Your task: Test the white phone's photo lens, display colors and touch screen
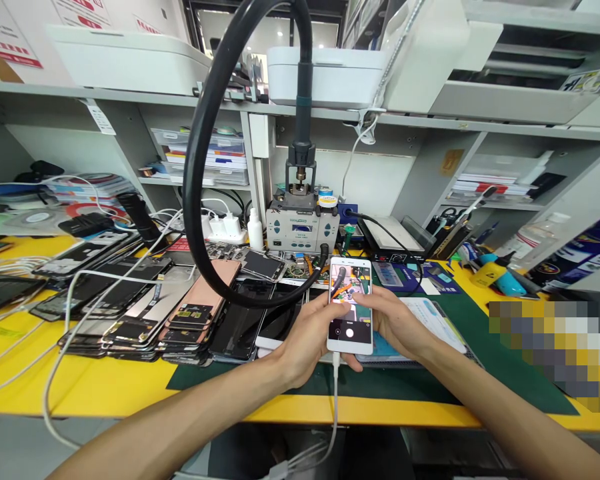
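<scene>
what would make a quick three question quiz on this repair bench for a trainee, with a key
1. True or false: a white cable is plugged into the lower end of the white smartphone.
2. Multiple choice: which hands touch that smartphone?
A) only the left
B) only the right
C) both
D) neither
3. Fill in: the mat on the yellow bench top is dark ____.

Key:
1. True.
2. C: the left hand and the right hand are both on it.
3. Green.
</scene>
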{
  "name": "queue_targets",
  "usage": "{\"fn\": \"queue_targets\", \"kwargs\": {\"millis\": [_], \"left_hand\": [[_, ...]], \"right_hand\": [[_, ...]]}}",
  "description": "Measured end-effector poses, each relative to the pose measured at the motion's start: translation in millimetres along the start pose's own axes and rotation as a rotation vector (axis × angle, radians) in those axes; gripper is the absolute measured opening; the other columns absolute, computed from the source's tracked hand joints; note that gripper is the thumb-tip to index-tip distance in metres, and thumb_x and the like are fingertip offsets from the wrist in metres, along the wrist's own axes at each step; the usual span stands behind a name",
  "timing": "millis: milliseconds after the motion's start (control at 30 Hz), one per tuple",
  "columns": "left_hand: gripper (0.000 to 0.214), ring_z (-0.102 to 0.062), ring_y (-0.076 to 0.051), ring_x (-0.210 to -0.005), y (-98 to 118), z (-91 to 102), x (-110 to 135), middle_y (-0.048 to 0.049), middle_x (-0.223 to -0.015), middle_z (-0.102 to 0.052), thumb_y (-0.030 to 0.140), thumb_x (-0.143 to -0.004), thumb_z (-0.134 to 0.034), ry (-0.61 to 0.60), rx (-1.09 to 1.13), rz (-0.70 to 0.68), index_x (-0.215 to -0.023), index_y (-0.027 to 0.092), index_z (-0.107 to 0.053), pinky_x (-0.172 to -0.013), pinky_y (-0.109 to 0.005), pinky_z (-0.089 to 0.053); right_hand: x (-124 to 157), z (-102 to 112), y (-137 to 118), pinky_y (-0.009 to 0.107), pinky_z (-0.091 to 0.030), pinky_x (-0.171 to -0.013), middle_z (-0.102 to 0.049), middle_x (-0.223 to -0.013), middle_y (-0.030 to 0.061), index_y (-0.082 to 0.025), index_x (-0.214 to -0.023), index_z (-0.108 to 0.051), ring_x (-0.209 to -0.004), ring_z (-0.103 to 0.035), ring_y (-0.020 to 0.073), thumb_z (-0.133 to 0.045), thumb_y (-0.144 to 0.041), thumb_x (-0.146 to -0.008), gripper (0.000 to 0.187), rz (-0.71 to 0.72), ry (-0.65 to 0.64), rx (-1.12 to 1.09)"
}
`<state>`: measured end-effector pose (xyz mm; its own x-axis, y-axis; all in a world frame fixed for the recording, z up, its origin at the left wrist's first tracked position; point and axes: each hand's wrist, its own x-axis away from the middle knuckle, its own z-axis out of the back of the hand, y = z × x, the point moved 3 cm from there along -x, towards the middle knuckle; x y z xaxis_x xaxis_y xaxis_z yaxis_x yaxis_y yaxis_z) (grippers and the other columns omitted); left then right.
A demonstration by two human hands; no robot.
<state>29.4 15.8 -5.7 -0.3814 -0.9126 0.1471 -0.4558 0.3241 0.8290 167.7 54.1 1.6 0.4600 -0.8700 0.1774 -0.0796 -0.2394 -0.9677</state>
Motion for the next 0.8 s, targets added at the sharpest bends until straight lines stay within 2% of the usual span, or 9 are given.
{"fn": "queue_targets", "kwargs": {"millis": [433,800], "left_hand": [[0.035,-0.062,-0.019,-0.061,0.6,0.3,-0.3,-0.0045,-0.077,-0.060,0.028,-0.087,-0.056,0.012,0.015,0.004,-0.119,0.014,-0.058,-0.047,-0.036,-0.057],[0.027,-0.062,-0.019,-0.059,2.1,-0.9,1.4,-0.0027,-0.074,-0.058,0.027,-0.087,-0.056,0.010,-0.001,0.011,-0.111,0.015,-0.061,-0.047,-0.036,-0.057]], "right_hand": [[-0.6,0.7,1.0,0.032,-0.050,-0.063,-0.070,-0.089,0.0073,-0.015,-0.104,-0.064,-0.076,-0.064,0.0211,-0.069,-0.039,-0.083,0.032,0.003,-0.004,-0.016],[-0.5,-2.4,-1.6,0.031,-0.050,-0.064,-0.071,-0.092,0.0066,-0.015,-0.098,-0.067,-0.075,-0.063,0.0188,-0.069,-0.037,-0.083,0.026,0.014,-0.004,-0.027]]}}
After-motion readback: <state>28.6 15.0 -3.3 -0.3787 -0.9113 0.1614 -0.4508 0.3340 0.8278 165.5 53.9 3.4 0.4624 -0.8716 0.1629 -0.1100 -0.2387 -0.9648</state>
